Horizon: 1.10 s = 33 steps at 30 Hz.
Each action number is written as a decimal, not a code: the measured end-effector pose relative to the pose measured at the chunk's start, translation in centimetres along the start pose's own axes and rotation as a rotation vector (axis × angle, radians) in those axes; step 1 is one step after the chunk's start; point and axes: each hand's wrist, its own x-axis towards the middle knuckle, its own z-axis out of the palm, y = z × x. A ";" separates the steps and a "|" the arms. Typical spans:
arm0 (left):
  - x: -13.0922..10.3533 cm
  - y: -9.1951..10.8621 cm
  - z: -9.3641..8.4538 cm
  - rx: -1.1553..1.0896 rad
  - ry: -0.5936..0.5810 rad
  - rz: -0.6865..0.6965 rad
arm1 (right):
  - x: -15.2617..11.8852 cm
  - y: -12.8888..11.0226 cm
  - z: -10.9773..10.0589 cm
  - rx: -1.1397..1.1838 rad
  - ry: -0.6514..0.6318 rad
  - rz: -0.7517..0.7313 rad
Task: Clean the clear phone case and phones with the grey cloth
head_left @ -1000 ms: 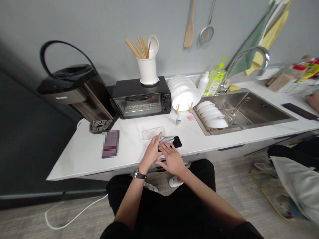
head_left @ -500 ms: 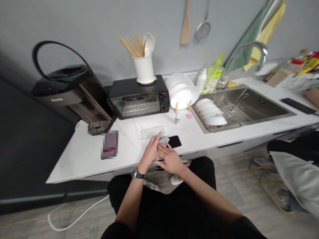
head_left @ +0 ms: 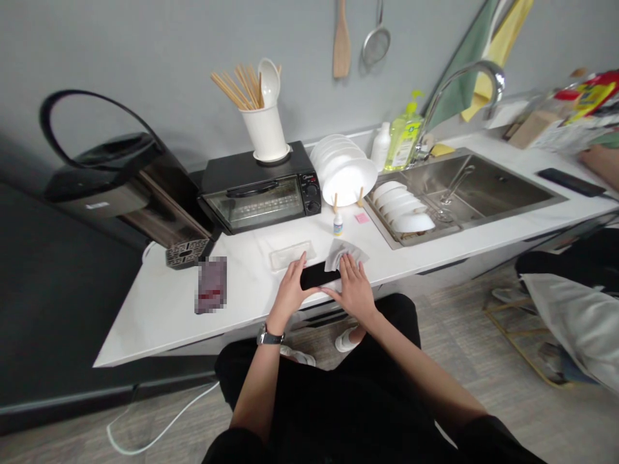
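Note:
A black smartphone [head_left: 319, 275] lies flat near the counter's front edge. My left hand [head_left: 289, 293] steadies its left end, thumb along the near edge and fingers at the far side. My right hand [head_left: 356, 293] presses a crumpled pale grey wipe [head_left: 344, 251] onto the phone's right end, which is hidden under it. Just behind the phone rests a shallow clear plastic case [head_left: 290, 256]. A small white bottle with a blue-yellow label [head_left: 338, 225] stands farther back, left of a pink paper square [head_left: 362, 218].
Along the wall stand a water dispenser [head_left: 120, 180], a toaster oven [head_left: 261, 200] and racked white plates [head_left: 352, 180]. Bowls [head_left: 411, 222] sit in the sink [head_left: 483, 193] at right. A pixelated packet [head_left: 211, 285] lies to the left. Another person's hand [head_left: 602, 161] shows at far right.
Both hands have moved apart; they were together over the folded wipe. The wipe is now spread under my right hand on the phone, and my left hand has taken hold of the phone's left end.

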 end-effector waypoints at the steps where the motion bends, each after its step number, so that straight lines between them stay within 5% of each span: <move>1: 0.0 0.0 0.0 -0.002 -0.002 0.000 | 0.1 -1.2 0.3 0.021 -0.011 -0.034; 5: -0.3 0.1 -0.2 -0.001 -0.012 -0.011 | 0.4 -4.2 0.3 0.171 -0.142 -0.299; 8: -0.4 0.3 -0.2 0.021 -0.004 -0.024 | 0.0 -2.6 -1.0 0.245 -0.194 -0.387; 13: -0.2 0.5 -0.1 0.041 0.022 0.000 | -0.4 1.7 -2.6 0.149 -0.081 -0.230; 17: 0.2 0.1 -0.1 0.031 0.017 0.009 | 0.8 -2.1 -0.8 0.154 -0.070 -0.168; 21: 0.0 -0.2 0.1 0.017 0.000 -0.048 | 1.3 -6.1 0.2 0.305 -0.182 -0.287; 28: -0.2 0.3 -0.2 0.009 0.011 0.000 | 0.0 1.2 -2.8 0.137 -0.146 -0.190; 30: 0.0 0.2 -0.2 0.006 0.004 0.008 | 0.5 1.2 -2.5 0.077 -0.101 -0.125; 33: 0.1 -0.2 -0.1 0.007 -0.009 0.014 | 1.3 -2.4 -0.9 0.118 -0.114 -0.163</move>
